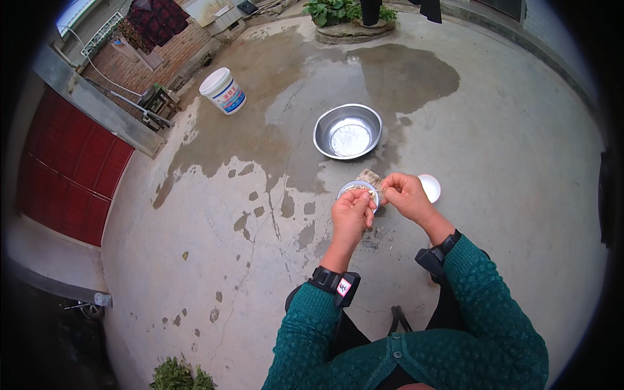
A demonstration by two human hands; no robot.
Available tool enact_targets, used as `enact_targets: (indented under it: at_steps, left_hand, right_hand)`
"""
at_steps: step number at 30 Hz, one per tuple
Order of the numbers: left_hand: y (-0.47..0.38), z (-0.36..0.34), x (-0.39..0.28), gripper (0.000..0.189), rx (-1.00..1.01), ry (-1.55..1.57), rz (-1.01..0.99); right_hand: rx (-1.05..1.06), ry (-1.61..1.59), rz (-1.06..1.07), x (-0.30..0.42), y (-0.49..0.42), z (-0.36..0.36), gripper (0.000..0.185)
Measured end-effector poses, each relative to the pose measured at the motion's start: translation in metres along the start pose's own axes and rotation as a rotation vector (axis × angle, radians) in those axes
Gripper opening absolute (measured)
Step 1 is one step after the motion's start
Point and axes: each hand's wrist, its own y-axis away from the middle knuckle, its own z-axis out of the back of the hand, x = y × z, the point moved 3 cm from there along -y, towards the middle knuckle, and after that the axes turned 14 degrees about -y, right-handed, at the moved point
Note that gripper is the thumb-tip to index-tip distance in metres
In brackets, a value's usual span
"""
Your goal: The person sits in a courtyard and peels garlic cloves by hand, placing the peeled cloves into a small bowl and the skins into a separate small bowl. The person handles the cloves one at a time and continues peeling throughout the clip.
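My left hand (349, 212) pinches a small pale strip (373, 191) between thumb and forefinger. The fingertips of my right hand (405, 195) are closed at the strip's other end, so both hands meet on it. What the strip is, I cannot tell at this size. Right under them sits a bowl with a blue-tinted rim (342, 188), holding several small pale pieces and partly covered by my left hand. A worn block (369, 176), perhaps wood, lies just beyond that bowl. To the right, partly behind my right hand, is a white dish with a reddish rim (431, 188).
A steel basin (347, 131) stands ahead on the partly wet concrete (234, 146). Farther left is a lidded white plastic bucket (223, 91) bearing writing. A round planter (355, 33) with leafy plants is at the back. A red metal door (73, 165) is on the left.
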Motion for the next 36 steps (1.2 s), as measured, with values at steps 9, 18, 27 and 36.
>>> enact_targets:
  at_steps: [9, 18, 27, 36]
  left_hand:
    - [0.001, 0.0, -0.003, 0.011, -0.024, -0.135, -0.053]
    - [0.003, -0.004, -0.001, 0.01, 0.032, -0.135, -0.042]
    - [0.0, -0.002, 0.001, 0.013, 0.174, 0.122, 0.086]
    - [0.005, -0.006, -0.004, 0.015, 0.132, 0.011, 0.062]
  right_hand:
    - [0.068, 0.101, 0.131, 0.007, 0.003, -0.003, 0.015]
    - [0.119, 0.087, 0.017, 0.0, 0.004, -0.001, 0.01]
    - [0.159, -0.149, -0.067, 0.007, 0.008, -0.007, 0.007]
    - [0.157, 0.156, 0.074, 0.016, 0.008, -0.006, 0.007]
